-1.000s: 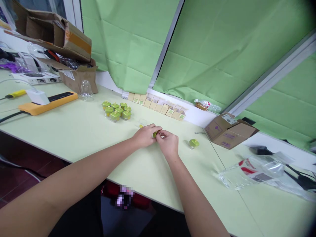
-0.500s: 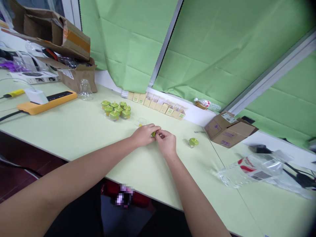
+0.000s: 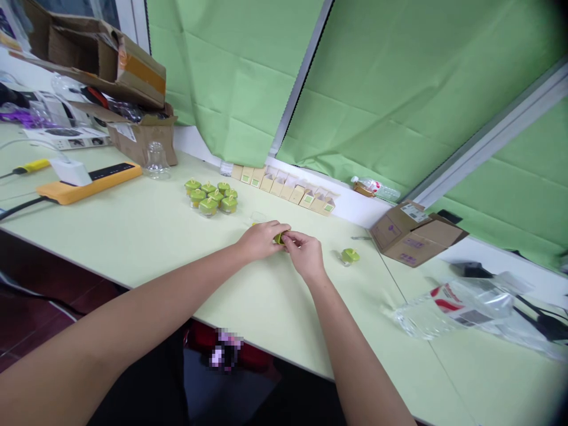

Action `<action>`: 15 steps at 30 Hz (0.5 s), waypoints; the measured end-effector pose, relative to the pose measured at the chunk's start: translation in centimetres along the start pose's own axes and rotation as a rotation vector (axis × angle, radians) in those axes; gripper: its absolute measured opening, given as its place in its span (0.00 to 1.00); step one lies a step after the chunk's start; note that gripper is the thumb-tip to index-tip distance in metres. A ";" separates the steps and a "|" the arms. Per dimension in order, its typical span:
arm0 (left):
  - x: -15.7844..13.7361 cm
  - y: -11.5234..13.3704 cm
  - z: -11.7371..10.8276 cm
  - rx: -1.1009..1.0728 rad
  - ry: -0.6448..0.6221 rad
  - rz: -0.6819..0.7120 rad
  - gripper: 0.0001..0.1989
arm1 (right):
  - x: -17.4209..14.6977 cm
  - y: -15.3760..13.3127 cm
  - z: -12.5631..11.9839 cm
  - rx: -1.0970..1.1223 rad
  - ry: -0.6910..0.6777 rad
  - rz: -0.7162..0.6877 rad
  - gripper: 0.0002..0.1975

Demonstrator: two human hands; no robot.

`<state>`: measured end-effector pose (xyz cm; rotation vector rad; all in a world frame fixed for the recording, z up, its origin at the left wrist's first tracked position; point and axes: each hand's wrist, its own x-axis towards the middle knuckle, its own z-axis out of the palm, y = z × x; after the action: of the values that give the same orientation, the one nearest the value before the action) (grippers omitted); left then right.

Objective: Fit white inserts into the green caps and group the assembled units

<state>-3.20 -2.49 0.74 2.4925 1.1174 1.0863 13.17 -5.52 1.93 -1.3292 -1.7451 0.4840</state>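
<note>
Over the middle of the table, my left hand [image 3: 261, 241] is closed around a small green lid [image 3: 278, 238], most of which my fingers cover. The fingertips of my right hand [image 3: 307, 253] pinch at the same lid from the right side. Just beyond my left hand lies a small clear container [image 3: 260, 217] with a bit of yellow at it, partly hidden by the hand. A cluster of small clear jars with green lids [image 3: 208, 206] stands farther left. One more green-lidded jar [image 3: 350, 255] sits by itself to the right of my right hand.
Several small tan cartons [image 3: 278, 184] line the wall at the back. An orange power strip [image 3: 100, 182] and a clear plastic cup [image 3: 157, 161] are at left, near stacked cardboard boxes [image 3: 142, 139]. At right are a cardboard box [image 3: 410, 239] and a large clear bottle [image 3: 452, 305].
My right fingers have shifted slightly on the green lid, and more of it shows between the hands. The whole view has moved a little; the jars stay in place.
</note>
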 end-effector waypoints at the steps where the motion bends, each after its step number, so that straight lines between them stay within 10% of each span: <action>1: 0.0 0.0 0.0 0.004 -0.009 0.009 0.19 | 0.0 -0.1 0.1 -0.011 0.003 -0.002 0.10; 15: 0.5 -0.4 -0.1 -0.251 0.062 0.003 0.19 | -0.6 -4.7 -1.8 0.028 0.202 0.090 0.16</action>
<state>-3.24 -1.85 0.90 2.2808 0.9285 1.2286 11.89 -8.07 6.11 -1.3912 -1.5137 0.4073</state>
